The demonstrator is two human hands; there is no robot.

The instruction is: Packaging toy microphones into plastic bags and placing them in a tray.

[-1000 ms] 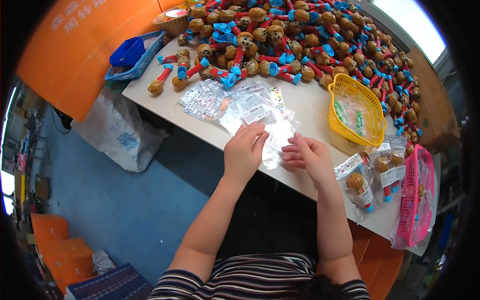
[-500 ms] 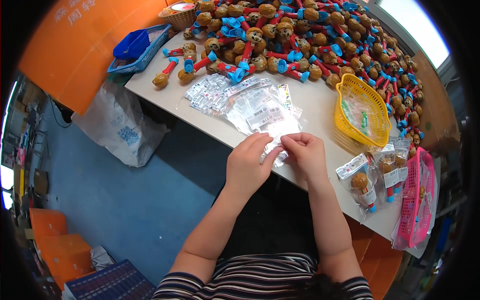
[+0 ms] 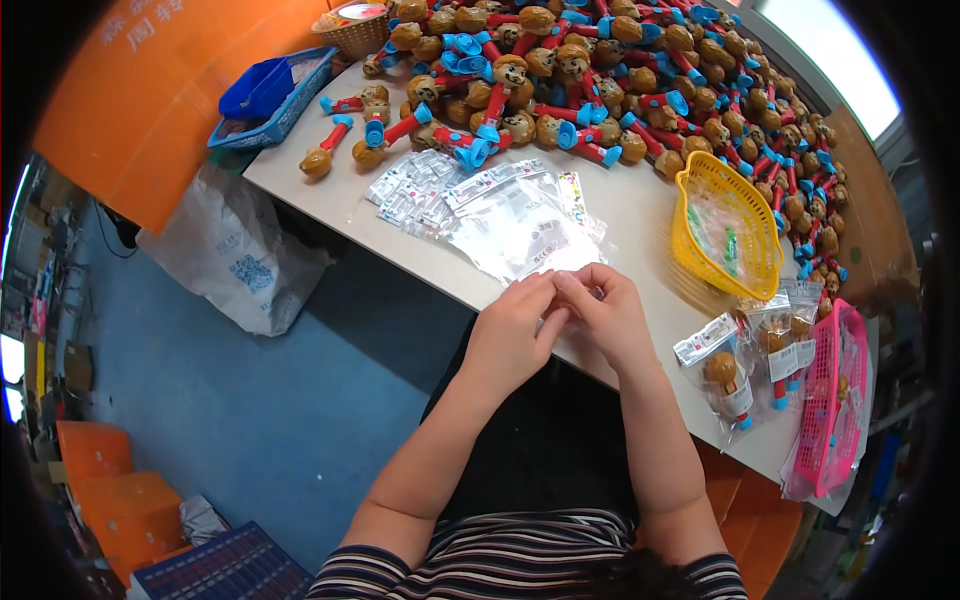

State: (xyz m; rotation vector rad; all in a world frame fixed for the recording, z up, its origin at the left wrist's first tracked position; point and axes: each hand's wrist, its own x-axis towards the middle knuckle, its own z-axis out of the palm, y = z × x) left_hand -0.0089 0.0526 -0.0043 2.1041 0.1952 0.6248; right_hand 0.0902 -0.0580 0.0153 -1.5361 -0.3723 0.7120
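My left hand (image 3: 513, 332) and right hand (image 3: 608, 318) meet at the table's near edge, fingertips pressed together. What they pinch, if anything, is hidden by the fingers. Just beyond them lies a fan of clear plastic zip bags (image 3: 515, 225) with printed silvery tops, overlapping and shiny with glare. More folded packets (image 3: 415, 190) lie to its left. Behind the bags rises a large heap of toys (image 3: 560, 75) with brown heads, red stems and blue ends.
On the right stand a yellow basket (image 3: 690, 245) with clear bags and a green item inside, several bagged toys (image 3: 722, 370) and a pink basket (image 3: 822, 400). At the left are a blue tray (image 3: 285, 120), a white plastic bag (image 3: 235, 255) and an orange panel (image 3: 130, 130).
My hands have drawn closer together, and my right fingers curl more over the left. The shiny bag piece that showed between them is now covered. The far bags lie flatter.
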